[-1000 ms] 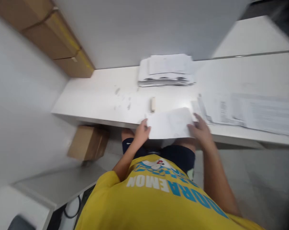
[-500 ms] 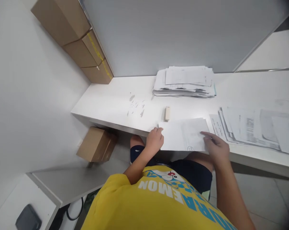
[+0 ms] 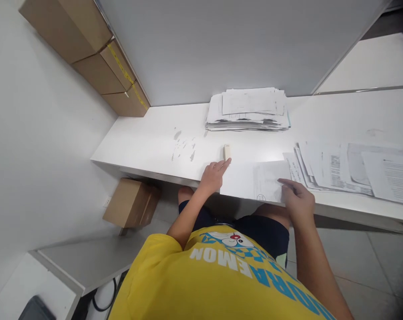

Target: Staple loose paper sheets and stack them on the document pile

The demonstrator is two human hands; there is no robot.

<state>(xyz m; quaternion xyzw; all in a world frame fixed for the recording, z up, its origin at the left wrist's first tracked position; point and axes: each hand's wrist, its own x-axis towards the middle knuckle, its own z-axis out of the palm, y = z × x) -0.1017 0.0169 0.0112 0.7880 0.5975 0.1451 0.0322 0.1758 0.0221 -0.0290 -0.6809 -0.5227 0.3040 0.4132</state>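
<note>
A white sheet of paper (image 3: 251, 181) lies at the front edge of the white desk (image 3: 148, 138). My right hand (image 3: 296, 198) rests on the sheet's right edge, fingers flat on it. My left hand (image 3: 213, 174) lies at the sheet's left corner, fingers stretched out toward a small cream eraser-like block (image 3: 227, 152), the fingertips just short of it. Neither hand grips anything.
A thick stack of papers (image 3: 248, 110) sits at the back of the desk against a grey partition. More printed sheets (image 3: 348, 166) spread along the right. Cardboard boxes (image 3: 88, 53) stand at the back left, another box (image 3: 130, 202) under the desk.
My left hand has left the sheet's corner and stretched forward toward the small block. My right hand has slid a little along the sheet's right edge. The view has steadied.
</note>
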